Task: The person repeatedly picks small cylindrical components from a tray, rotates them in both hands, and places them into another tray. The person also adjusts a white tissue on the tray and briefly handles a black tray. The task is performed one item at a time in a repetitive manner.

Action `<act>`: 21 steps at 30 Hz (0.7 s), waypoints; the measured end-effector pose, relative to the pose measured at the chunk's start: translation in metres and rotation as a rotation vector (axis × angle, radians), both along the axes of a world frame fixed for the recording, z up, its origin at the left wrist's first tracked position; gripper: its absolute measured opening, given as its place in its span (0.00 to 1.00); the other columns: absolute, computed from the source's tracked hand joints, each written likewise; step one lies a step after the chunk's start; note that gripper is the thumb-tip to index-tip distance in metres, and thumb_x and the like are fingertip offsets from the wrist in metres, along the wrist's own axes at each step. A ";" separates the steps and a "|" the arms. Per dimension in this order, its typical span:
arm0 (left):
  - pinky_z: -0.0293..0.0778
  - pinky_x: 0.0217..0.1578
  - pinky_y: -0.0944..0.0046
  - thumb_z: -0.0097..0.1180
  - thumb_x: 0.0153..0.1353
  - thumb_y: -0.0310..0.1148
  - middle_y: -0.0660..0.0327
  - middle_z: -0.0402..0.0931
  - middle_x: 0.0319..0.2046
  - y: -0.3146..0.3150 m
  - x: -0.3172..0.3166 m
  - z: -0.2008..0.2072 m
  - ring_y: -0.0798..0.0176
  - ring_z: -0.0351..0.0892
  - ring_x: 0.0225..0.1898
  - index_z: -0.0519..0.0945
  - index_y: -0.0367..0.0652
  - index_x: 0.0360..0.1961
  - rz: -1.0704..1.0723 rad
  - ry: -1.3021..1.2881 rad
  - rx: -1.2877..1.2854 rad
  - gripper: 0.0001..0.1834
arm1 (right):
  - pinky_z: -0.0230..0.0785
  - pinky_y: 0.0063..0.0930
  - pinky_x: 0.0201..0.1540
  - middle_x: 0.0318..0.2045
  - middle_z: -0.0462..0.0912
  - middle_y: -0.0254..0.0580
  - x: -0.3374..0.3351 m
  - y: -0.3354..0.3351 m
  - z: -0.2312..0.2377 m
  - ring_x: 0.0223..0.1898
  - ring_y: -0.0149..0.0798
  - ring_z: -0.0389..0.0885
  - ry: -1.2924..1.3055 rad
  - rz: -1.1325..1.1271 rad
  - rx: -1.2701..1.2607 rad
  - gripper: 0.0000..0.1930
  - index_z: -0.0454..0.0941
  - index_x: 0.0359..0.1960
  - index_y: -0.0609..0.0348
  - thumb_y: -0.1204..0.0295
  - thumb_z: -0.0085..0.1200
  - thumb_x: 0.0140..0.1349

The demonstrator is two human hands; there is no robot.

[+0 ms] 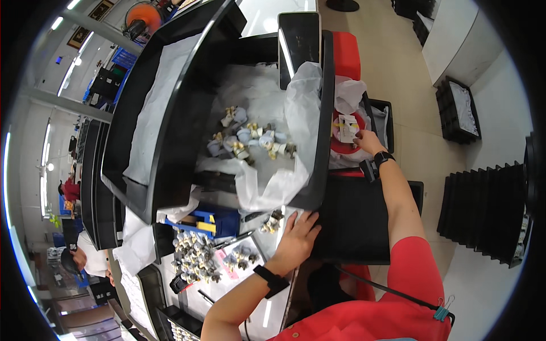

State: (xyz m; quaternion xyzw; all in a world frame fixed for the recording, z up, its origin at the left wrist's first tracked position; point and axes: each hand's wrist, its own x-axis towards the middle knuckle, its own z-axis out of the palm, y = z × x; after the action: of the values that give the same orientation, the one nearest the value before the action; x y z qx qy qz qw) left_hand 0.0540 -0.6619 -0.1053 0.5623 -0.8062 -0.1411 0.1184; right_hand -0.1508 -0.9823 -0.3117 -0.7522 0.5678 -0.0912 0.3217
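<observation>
My right hand [368,141] reaches to the right with its fingertips closed at the edge of a small white card [346,128] with yellow marks. The card lies over a round red container [359,121]. My left hand [300,238] rests at the table edge, fingers spread, beside the near corner of a large black bin [325,113]. Small grey-and-brass fittings [250,139] sit on thin white sheeting [303,108] inside that bin. Near my left fingers lies another small fitting [273,221].
A second black bin [170,113] stands tilted over the first one's left side. A dark flat panel [299,48] leans at its far end. Piled fittings [195,256], a blue box [224,220] and pens lie on the table [272,307]. Stacked black crates [480,207] stand at right.
</observation>
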 end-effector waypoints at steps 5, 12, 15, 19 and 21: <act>0.64 0.50 0.57 0.56 0.46 0.24 0.56 0.72 0.46 0.012 0.001 -0.019 0.51 0.66 0.56 0.78 0.39 0.39 0.107 0.141 0.192 0.15 | 0.70 0.34 0.44 0.37 0.81 0.53 0.028 -0.052 -0.028 0.41 0.47 0.80 -0.157 -0.121 0.039 0.23 0.77 0.44 0.61 0.59 0.58 0.48; 0.64 0.39 0.60 0.57 0.46 0.26 0.64 0.73 0.49 0.026 0.009 -0.040 0.61 0.74 0.43 0.78 0.47 0.43 0.026 -0.046 0.153 0.19 | 0.67 0.35 0.51 0.43 0.78 0.56 0.081 -0.105 -0.072 0.48 0.52 0.76 -0.420 -0.280 -0.026 0.26 0.75 0.48 0.57 0.57 0.58 0.49; 0.64 0.34 0.63 0.57 0.46 0.27 0.65 0.72 0.51 0.023 0.015 -0.028 0.66 0.75 0.38 0.78 0.49 0.43 -0.112 -0.191 0.023 0.19 | 0.64 0.37 0.53 0.46 0.75 0.58 0.099 -0.125 -0.110 0.51 0.54 0.72 -0.422 -0.292 -0.104 0.28 0.74 0.51 0.52 0.55 0.59 0.48; 0.69 0.31 0.57 0.56 0.53 0.34 0.60 0.73 0.51 0.026 0.008 -0.049 0.60 0.75 0.26 0.78 0.46 0.44 0.025 0.106 -0.061 0.16 | 0.62 0.42 0.56 0.50 0.70 0.60 0.123 -0.136 -0.117 0.53 0.58 0.68 -0.381 -0.341 -0.080 0.30 0.73 0.53 0.41 0.51 0.60 0.45; 0.70 0.30 0.55 0.56 0.55 0.35 0.58 0.73 0.50 0.022 0.005 -0.050 0.58 0.75 0.23 0.78 0.46 0.44 0.081 0.220 -0.051 0.15 | 0.61 0.42 0.56 0.51 0.69 0.62 0.128 -0.141 -0.120 0.53 0.58 0.68 -0.400 -0.371 -0.077 0.31 0.72 0.53 0.40 0.50 0.61 0.45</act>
State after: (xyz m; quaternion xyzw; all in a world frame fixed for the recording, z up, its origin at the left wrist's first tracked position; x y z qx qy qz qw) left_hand 0.0592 -0.6398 -0.1557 0.5722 -0.7682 -0.1766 0.2262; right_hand -0.0225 -1.1230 -0.4314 -0.6140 0.6173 -0.3168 0.3764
